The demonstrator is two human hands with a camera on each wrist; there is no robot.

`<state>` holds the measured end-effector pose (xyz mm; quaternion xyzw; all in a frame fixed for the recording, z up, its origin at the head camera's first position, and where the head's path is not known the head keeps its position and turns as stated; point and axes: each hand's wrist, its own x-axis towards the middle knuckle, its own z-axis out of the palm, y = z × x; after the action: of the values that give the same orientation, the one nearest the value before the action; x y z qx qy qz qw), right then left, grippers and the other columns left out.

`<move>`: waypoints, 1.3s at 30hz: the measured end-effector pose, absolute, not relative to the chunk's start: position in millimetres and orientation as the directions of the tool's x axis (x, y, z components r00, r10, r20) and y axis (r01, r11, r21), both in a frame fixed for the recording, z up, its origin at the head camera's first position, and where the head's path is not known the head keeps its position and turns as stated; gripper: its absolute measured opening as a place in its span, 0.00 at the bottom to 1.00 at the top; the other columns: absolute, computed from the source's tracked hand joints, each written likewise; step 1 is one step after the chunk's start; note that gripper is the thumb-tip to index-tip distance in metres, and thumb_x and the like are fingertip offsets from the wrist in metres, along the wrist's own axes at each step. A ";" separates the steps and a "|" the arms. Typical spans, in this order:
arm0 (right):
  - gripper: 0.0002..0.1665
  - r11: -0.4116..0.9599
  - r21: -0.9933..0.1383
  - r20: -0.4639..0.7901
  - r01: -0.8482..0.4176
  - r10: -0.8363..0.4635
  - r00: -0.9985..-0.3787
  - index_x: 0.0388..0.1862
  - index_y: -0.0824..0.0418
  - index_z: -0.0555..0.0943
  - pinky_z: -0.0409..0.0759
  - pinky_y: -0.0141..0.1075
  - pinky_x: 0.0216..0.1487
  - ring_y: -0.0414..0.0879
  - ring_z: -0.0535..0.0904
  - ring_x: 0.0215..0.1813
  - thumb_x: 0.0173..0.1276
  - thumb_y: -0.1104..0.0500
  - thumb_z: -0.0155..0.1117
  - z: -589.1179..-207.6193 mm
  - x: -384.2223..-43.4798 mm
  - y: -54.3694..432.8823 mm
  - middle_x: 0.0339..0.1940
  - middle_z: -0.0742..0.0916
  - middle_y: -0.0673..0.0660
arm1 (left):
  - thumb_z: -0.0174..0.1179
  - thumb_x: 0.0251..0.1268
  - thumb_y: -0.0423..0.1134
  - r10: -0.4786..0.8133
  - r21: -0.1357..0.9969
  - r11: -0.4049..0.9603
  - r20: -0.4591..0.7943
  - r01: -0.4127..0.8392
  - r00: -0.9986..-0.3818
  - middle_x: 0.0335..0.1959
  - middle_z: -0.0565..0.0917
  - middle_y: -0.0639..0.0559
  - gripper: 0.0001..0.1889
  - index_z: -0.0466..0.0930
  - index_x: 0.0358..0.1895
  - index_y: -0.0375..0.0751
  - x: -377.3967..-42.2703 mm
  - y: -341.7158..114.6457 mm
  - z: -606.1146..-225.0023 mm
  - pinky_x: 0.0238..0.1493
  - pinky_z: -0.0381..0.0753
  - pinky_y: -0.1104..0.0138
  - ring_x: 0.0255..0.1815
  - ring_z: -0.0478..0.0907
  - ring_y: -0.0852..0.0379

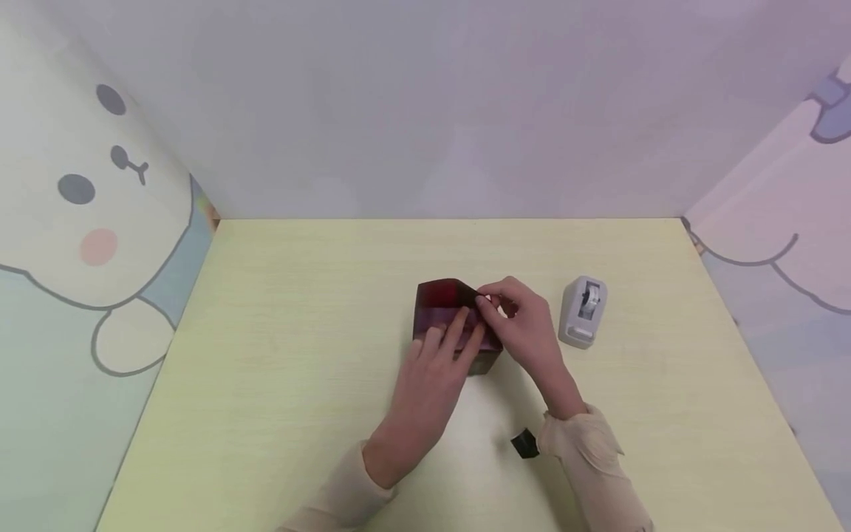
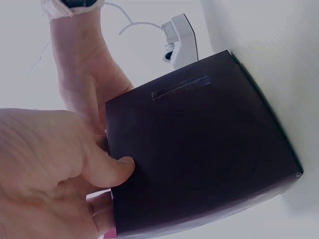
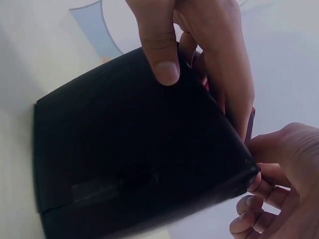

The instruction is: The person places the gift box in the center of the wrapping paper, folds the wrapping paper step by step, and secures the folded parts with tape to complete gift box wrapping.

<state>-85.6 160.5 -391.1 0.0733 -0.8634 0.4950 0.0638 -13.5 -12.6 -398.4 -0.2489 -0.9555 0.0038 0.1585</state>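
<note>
An open-topped box (image 1: 435, 297), black outside and red within, stands on the table. My left hand (image 1: 428, 384) holds its near wall, with the fingers reaching inside. In the left wrist view the left thumb (image 2: 117, 172) presses the outer face of the dark box (image 2: 199, 139). At the rim's right corner my right hand (image 1: 525, 321) pinches the box edge between thumb and fingers. The right wrist view shows the right fingers (image 3: 256, 209) at that corner. Strips of clear tape (image 2: 182, 88) lie on the outer wall. The left fingertips are partly hidden inside the box.
A white tape dispenser (image 1: 582, 312) stands on the pale table (image 1: 286, 295), to the right of the box. By the right sleeve lies a small black piece (image 1: 525, 444). A plain wall (image 1: 425, 111) rises behind the table.
</note>
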 end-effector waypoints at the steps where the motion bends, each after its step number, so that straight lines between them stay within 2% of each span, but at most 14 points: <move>1: 0.06 0.500 -0.844 0.186 -0.195 -0.068 -0.980 0.44 0.53 0.90 0.70 0.29 0.36 0.43 0.74 0.35 0.72 0.62 0.71 -389.2 -86.8 158.8 0.31 0.82 0.50 | 0.76 0.62 0.43 0.477 -0.090 0.876 0.304 0.474 -0.825 0.77 0.73 0.50 0.37 0.73 0.76 0.58 -13.6 -12.3 -398.5 0.40 0.68 0.67 0.54 0.73 0.52; 8: 0.05 0.514 -0.831 0.198 -0.215 -0.089 -0.976 0.43 0.54 0.90 0.72 0.32 0.39 0.43 0.74 0.37 0.71 0.62 0.71 -378.0 -93.7 149.5 0.31 0.81 0.51 | 0.75 0.63 0.43 0.478 -0.103 0.876 0.309 0.471 -0.822 0.76 0.75 0.51 0.35 0.74 0.74 0.58 -13.5 -11.8 -398.0 0.42 0.69 0.66 0.54 0.73 0.52; 16: 0.05 0.445 -0.865 0.213 -0.233 -0.095 -0.972 0.43 0.56 0.90 0.74 0.31 0.41 0.44 0.75 0.38 0.71 0.64 0.70 -371.8 -96.7 143.4 0.31 0.81 0.53 | 0.74 0.63 0.43 0.483 -0.095 0.872 0.338 0.481 -0.808 0.73 0.78 0.51 0.34 0.74 0.74 0.57 -14.2 -11.4 -399.9 0.42 0.70 0.66 0.54 0.73 0.52; 22: 0.05 0.406 -0.879 0.225 -0.250 -0.108 -0.968 0.42 0.54 0.89 0.76 0.37 0.44 0.47 0.76 0.41 0.73 0.62 0.69 -364.7 -100.5 134.3 0.32 0.81 0.53 | 0.75 0.63 0.42 0.485 -0.095 0.870 0.346 0.485 -0.803 0.71 0.78 0.52 0.35 0.73 0.74 0.55 -14.3 -12.5 -399.3 0.41 0.70 0.66 0.52 0.72 0.51; 25: 0.05 0.380 -0.893 0.219 -0.242 -0.104 -0.970 0.43 0.53 0.89 0.74 0.35 0.45 0.44 0.76 0.40 0.74 0.59 0.68 -363.9 -100.3 132.7 0.35 0.84 0.52 | 0.75 0.63 0.40 0.481 -0.090 0.871 0.360 0.483 -0.800 0.71 0.78 0.52 0.35 0.74 0.74 0.55 -14.7 -12.7 -399.5 0.41 0.71 0.66 0.51 0.72 0.51; 29: 0.09 0.312 -0.927 0.205 -0.208 -0.044 -0.978 0.50 0.52 0.88 0.74 0.32 0.43 0.42 0.76 0.37 0.77 0.59 0.64 -373.4 -95.3 139.7 0.39 0.86 0.52 | 0.75 0.62 0.38 0.472 -0.068 0.873 0.366 0.483 -0.802 0.72 0.78 0.52 0.34 0.76 0.72 0.56 -15.8 -11.9 -400.6 0.39 0.71 0.67 0.51 0.73 0.51; 31: 0.11 0.264 -0.946 0.200 -0.189 0.015 -0.980 0.53 0.55 0.87 0.75 0.31 0.43 0.42 0.76 0.37 0.78 0.62 0.61 -381.5 -90.9 145.4 0.38 0.84 0.52 | 0.75 0.62 0.38 0.469 -0.059 0.874 0.360 0.482 -0.807 0.73 0.78 0.52 0.34 0.77 0.72 0.57 -16.3 -11.5 -400.5 0.39 0.70 0.68 0.51 0.73 0.52; 36: 0.17 0.167 -0.979 0.143 -0.117 0.153 -0.978 0.59 0.61 0.83 0.76 0.29 0.50 0.38 0.76 0.46 0.75 0.69 0.59 -403.7 -76.3 155.5 0.42 0.81 0.48 | 0.76 0.60 0.39 0.457 -0.054 0.882 0.338 0.468 -0.823 0.75 0.76 0.54 0.38 0.75 0.74 0.61 -17.0 -12.2 -398.6 0.36 0.69 0.69 0.48 0.72 0.54; 39: 0.21 0.124 -0.990 0.090 -0.071 0.159 -0.983 0.63 0.63 0.80 0.77 0.27 0.53 0.38 0.77 0.49 0.74 0.71 0.58 -415.2 -68.2 157.3 0.47 0.81 0.47 | 0.78 0.57 0.37 0.446 -0.038 0.886 0.340 0.462 -0.828 0.75 0.76 0.55 0.40 0.74 0.75 0.61 -17.1 -13.4 -398.1 0.35 0.69 0.69 0.48 0.73 0.54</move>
<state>-68.2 157.3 -415.2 -0.0295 -0.7447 0.6611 0.0866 -17.1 -13.4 -398.1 -0.2376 -0.9557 -0.0227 0.1721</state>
